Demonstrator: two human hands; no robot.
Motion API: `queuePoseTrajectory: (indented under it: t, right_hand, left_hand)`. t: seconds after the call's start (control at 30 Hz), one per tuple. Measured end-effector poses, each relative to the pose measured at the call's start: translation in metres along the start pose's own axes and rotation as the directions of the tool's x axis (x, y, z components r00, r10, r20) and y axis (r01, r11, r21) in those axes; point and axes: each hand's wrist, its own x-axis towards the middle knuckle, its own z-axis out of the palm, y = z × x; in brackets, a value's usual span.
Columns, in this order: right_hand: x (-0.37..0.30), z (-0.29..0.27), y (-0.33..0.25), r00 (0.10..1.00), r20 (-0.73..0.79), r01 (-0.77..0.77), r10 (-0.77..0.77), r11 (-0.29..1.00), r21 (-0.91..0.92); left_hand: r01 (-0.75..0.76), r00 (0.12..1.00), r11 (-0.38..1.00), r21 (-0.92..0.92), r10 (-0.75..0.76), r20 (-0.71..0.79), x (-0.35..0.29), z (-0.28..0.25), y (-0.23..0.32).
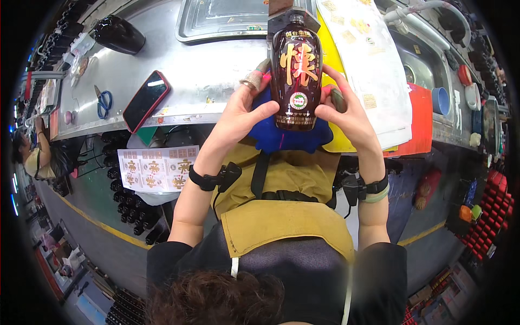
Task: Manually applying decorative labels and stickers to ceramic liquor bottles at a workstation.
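Note:
A glossy dark brown bottle (283, 95) lies with its neck pointing away from me. Its front carries a large orange-gold character, a round green and white emblem and small gold print. My left hand (249, 103) grips the bottle's left side, thumb near its base, with coverings on some fingers. From the right, my right hand (349, 111) holds it too, thumb against the lower side and a green finger cot on one finger. Fingertips behind the bottle are hidden. Under the bottle's base is a blue cloth (287, 140) at the bench edge.
Left on the metal bench (200, 67) are a phone (146, 101), scissors (103, 103) and another dark bottle (119, 34). A metal tray (222, 21) lies beyond. White sheets (374, 70) lie right, near a blue cup (440, 101). A decal sheet (157, 169) hangs below the bench's left edge.

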Motion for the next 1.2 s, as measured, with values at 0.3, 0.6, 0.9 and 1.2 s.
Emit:
queuePoseTrajectory:
  t: [0.3, 0.6, 0.9, 1.2]
  right_hand:
    - [-0.001, 0.003, 0.002, 1.000, -0.003, 0.018, -0.018, 0.999, -0.032]
    - [-0.020, 0.007, -0.013, 0.965, -0.227, 0.139, -0.135, 0.990, 0.003]
    - [-0.033, 0.039, -0.003, 0.858, -0.367, 0.230, -0.360, 0.907, -0.352]
    - [-0.035, 0.035, -0.002, 0.810, -0.344, 0.298, -0.475, 0.839, -0.456]
  left_hand:
    - [-0.074, 0.996, 0.984, 0.162, 0.065, 0.059, 0.003, -0.004, -0.007]
    - [-0.377, 0.913, 0.651, 0.659, 0.380, 0.147, -0.041, 0.016, 0.007]
    - [-0.320, 0.891, 0.228, 0.920, 0.402, 0.210, -0.066, 0.044, -0.013]
    - [-0.273, 0.898, 0.334, 0.902, 0.426, 0.114, -0.073, 0.048, -0.015]
